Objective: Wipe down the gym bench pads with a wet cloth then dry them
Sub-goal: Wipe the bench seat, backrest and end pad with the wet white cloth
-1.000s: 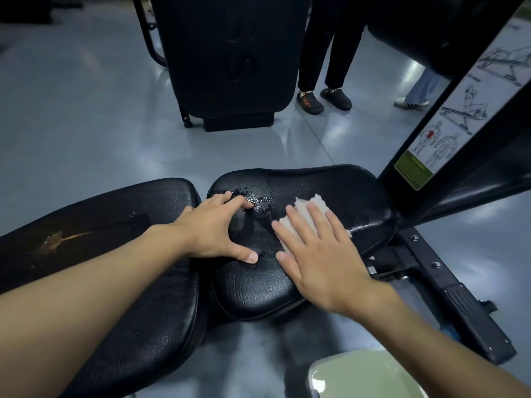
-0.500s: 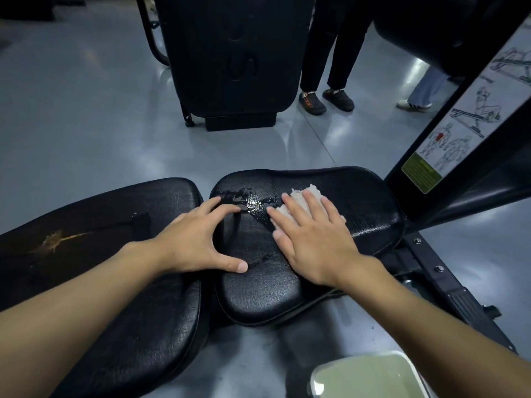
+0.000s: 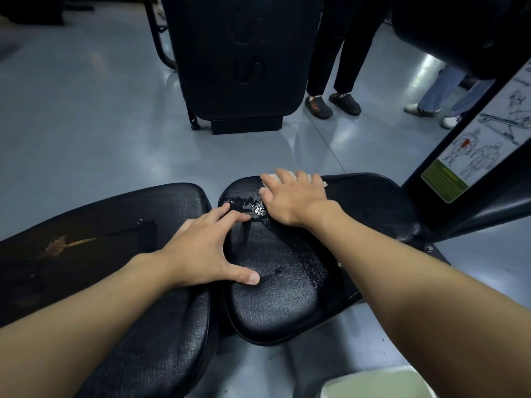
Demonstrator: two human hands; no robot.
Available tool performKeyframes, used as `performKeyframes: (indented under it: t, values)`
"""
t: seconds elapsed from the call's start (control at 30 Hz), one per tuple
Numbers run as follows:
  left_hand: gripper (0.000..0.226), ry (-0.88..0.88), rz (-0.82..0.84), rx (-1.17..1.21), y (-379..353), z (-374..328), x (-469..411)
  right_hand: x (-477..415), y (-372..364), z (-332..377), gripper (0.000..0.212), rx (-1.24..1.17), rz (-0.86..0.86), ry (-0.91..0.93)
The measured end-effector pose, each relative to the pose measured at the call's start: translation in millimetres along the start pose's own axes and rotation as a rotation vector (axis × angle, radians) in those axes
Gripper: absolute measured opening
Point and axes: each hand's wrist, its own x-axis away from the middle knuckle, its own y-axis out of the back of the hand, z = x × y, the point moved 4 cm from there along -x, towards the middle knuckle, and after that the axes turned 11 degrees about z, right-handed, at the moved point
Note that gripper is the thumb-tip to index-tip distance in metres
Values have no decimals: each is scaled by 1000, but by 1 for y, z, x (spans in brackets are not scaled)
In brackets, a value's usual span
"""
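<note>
Since a second ago the right hand has slid the white cloth from the middle of the seat pad out to its far edge, where the cloth peeks past the fingertips. The left hand has kept its place. The right hand lies flat, fingers straight and close together, pressing the cloth onto the surface. The left hand is spread, thumb wide, fingertips bent onto the pad's left part, holding nothing.

A glossy wet patch lies between the two hands. Both pads are black grained vinyl with rounded corners. The longer back pad at left has a tan tear.

On the frame at right, a placard shows line-drawn exercise figures above a green label whose print is too small to read. Embossed letters on the upright black pad beyond cannot be read.
</note>
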Motion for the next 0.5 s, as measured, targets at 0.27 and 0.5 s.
performKeyframes:
  t: [0.27, 0.5]
  values:
    - [117, 7, 11, 11, 0, -1, 2, 77, -32, 1, 61, 41, -63, 102]
    - [113, 32, 10, 23, -2, -5, 8, 152, -72, -1, 58, 66, -208, 150]
